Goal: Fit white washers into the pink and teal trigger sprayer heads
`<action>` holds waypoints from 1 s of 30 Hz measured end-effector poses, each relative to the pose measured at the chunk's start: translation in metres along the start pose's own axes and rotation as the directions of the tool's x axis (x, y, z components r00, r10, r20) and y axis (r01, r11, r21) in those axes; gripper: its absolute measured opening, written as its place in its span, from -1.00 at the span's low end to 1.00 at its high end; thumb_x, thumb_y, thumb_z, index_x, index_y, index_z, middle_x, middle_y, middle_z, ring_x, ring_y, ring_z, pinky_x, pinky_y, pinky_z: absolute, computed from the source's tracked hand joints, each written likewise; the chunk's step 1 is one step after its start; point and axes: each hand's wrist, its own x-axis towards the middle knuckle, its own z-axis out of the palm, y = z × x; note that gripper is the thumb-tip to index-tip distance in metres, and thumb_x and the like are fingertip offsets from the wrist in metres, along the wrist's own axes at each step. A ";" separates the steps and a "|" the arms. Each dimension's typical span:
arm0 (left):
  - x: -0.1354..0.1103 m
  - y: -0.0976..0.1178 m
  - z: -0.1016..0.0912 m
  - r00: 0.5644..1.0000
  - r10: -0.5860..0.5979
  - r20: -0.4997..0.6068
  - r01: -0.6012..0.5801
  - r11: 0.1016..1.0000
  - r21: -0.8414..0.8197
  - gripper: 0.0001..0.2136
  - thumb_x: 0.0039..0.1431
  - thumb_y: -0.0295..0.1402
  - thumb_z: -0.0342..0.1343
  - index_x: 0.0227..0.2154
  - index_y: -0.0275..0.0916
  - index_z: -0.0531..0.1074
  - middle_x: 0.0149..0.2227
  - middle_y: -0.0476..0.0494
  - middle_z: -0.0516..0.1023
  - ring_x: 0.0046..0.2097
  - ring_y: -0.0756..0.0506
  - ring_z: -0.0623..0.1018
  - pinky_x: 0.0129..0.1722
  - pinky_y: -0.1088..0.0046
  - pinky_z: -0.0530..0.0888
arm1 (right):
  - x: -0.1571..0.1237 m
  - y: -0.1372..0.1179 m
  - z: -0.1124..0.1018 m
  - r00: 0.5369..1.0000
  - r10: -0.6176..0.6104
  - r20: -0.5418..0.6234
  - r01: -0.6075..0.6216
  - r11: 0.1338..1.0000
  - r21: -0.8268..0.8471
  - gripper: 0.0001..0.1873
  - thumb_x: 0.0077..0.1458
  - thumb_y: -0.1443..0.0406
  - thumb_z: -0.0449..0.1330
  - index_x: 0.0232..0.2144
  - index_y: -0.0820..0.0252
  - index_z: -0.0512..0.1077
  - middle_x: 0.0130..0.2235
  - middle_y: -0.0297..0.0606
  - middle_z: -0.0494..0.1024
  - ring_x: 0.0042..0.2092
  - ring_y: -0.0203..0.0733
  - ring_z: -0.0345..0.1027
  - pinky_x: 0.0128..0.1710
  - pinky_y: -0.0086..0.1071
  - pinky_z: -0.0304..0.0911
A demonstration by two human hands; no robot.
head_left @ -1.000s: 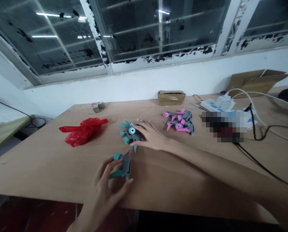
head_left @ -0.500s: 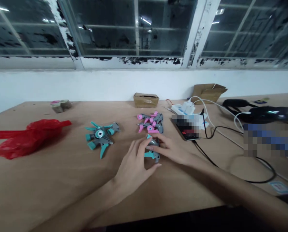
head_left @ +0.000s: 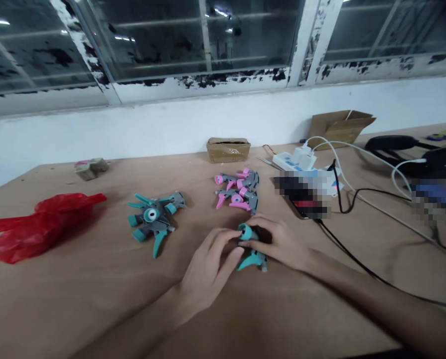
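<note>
On the table in front of me lies a grey-and-teal trigger sprayer head (head_left: 253, 259), between my two hands. My right hand (head_left: 284, 243) grips its upper body from the right, fingers and thumb bent round it. From the left, my left hand (head_left: 211, 264) pinches at the round teal collar, index finger and thumb close together; the exact contact is partly hidden. Just beyond are several grey-and-pink trigger sprayer heads (head_left: 237, 190) lying in rows. To the left is a loose cluster of grey-and-teal trigger sprayer heads (head_left: 153, 217).
A red plastic bag (head_left: 54, 217) lies at the left, with small blocks (head_left: 91, 168) behind it. Along the wall stand a small cardboard box (head_left: 228, 150) and an open carton (head_left: 338, 128). A phone (head_left: 301, 197), a power strip (head_left: 293, 162) and cables occupy the right.
The view has shifted. My left thumb has come closer to the index finger. The teal collar of the sprayer head in my hands now shows more plainly.
</note>
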 end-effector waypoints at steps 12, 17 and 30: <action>0.005 -0.010 -0.005 0.997 -0.049 -0.064 0.042 0.994 -0.102 -0.94 0.16 -0.48 0.03 -0.37 -0.22 0.37 -0.41 0.01 0.43 -0.42 0.06 0.41 -0.47 0.59 0.34 | -0.011 -0.003 0.003 0.997 -0.051 0.051 0.041 0.985 0.169 -0.59 0.10 0.22 0.15 0.02 0.10 0.28 0.06 -0.22 0.37 0.10 -0.19 0.21 0.10 -0.25 0.17; 0.007 -0.010 -0.007 0.999 -0.002 -0.051 -0.004 0.992 -0.127 -0.90 0.14 -0.52 0.02 -0.36 -0.22 0.39 -0.38 -0.02 0.41 -0.41 0.06 0.41 -0.44 0.58 0.37 | -0.010 -0.005 0.000 0.992 -0.072 0.102 0.050 0.977 0.207 -0.59 0.09 0.23 0.16 0.01 0.14 0.27 -0.02 -0.20 0.43 0.02 -0.19 0.29 0.03 -0.26 0.23; 0.002 -0.005 -0.007 0.995 0.085 -0.053 -0.089 0.993 -0.082 -0.81 0.08 -0.57 0.05 -0.26 -0.22 0.43 -0.26 -0.08 0.33 -0.34 0.06 0.43 -0.37 0.56 0.43 | -0.009 -0.010 0.000 0.974 -0.135 0.181 0.083 0.960 0.269 -0.60 0.07 0.25 0.19 -0.02 0.18 0.30 -0.14 -0.20 0.48 -0.10 -0.20 0.33 -0.08 -0.28 0.25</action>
